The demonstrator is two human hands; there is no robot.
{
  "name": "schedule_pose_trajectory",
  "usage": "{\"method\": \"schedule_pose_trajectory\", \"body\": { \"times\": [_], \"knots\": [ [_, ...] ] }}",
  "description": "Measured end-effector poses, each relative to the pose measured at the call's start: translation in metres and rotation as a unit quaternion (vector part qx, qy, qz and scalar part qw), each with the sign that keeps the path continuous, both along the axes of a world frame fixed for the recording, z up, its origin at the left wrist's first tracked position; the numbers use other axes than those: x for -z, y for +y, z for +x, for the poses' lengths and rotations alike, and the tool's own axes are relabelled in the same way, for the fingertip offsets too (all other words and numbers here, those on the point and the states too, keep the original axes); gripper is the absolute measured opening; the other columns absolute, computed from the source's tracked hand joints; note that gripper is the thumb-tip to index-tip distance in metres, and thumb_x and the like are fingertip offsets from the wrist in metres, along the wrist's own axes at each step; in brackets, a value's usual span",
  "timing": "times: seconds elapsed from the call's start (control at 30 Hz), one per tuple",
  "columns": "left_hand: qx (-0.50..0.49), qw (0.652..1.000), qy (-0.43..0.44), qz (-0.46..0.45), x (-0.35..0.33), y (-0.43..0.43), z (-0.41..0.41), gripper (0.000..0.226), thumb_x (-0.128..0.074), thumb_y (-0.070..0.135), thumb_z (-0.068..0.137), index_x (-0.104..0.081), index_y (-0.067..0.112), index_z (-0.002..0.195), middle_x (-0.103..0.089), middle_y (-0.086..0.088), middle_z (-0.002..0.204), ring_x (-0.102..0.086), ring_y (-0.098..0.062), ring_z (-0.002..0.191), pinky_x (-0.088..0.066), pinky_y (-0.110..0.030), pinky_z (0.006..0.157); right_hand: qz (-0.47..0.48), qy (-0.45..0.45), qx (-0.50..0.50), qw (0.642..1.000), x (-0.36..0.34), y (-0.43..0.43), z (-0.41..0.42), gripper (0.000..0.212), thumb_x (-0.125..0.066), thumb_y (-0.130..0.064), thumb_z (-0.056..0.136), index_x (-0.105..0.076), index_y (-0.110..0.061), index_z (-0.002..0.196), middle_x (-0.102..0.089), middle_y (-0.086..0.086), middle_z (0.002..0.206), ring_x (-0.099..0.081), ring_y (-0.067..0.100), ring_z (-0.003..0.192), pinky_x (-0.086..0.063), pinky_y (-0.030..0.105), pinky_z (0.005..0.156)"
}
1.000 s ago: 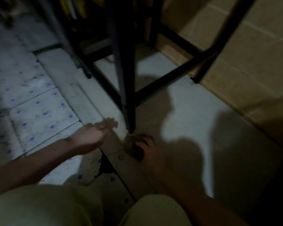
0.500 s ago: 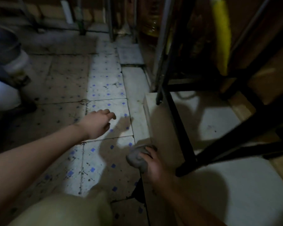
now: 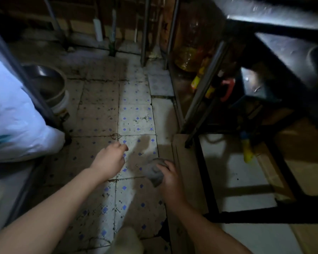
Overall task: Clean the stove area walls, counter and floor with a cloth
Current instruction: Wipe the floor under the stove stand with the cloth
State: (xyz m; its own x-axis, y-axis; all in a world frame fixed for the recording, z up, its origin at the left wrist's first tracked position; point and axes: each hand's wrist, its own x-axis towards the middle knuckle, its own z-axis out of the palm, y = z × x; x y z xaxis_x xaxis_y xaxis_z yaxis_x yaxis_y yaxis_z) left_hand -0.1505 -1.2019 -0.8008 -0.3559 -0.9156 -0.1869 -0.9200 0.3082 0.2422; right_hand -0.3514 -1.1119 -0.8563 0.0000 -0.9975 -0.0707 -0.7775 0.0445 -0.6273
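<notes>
The blue-dotted tiled floor, stained, fills the middle of the view. A black metal stand stands on a raised pale slab from 1 to 4 o'clock. A white plastic bag lies at 9 o'clock, with a metal bowl at 10. The left hand, at 7 o'clock, hovers over the tiles with its fingers loosely curled and holding nothing. At 6 o'clock the right hand grips a bunched grey cloth, low at the tiles just beside the slab's edge.
</notes>
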Motion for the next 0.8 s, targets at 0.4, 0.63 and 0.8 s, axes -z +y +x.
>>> {"method": "schedule_pose_trajectory", "body": {
  "times": [0.4,0.63,0.8],
  "knots": [
    [-0.001,1.000,-0.018,-0.016,-0.209,-0.009,0.035,0.034,-0.042,0.018,0.093,-0.046,0.017,0.127,-0.050,-0.004,0.124,-0.048,-0.024,0.114,-0.040,-0.038,0.093,0.035,0.051,0.043,0.997,-0.230,-0.001,0.026,0.057,-0.056,0.006,0.082,-0.051,-0.018,0.133,-0.037,0.002,0.145,-0.038,0.024,0.131,-0.041,0.038,0.104],
    [0.031,0.999,-0.017,-0.007,-0.299,0.010,0.017,0.036,-0.041,0.017,0.093,-0.045,0.017,0.128,-0.050,-0.006,0.125,-0.048,-0.025,0.114,-0.040,-0.038,0.092,0.029,0.074,0.027,0.996,-0.336,0.031,0.013,0.058,-0.056,0.006,0.082,-0.048,-0.017,0.136,-0.035,0.006,0.148,-0.033,0.025,0.136,-0.040,0.039,0.107],
    [0.028,0.999,0.023,0.027,-0.335,0.038,-0.014,0.032,-0.040,0.018,0.094,-0.047,0.019,0.126,-0.052,-0.002,0.124,-0.049,-0.022,0.114,-0.040,-0.036,0.093,0.035,0.082,0.071,0.994,-0.390,0.063,-0.008,0.053,-0.052,0.004,0.088,-0.047,-0.017,0.137,-0.034,0.005,0.149,-0.031,0.023,0.138,-0.035,0.035,0.111]
  ]
}}
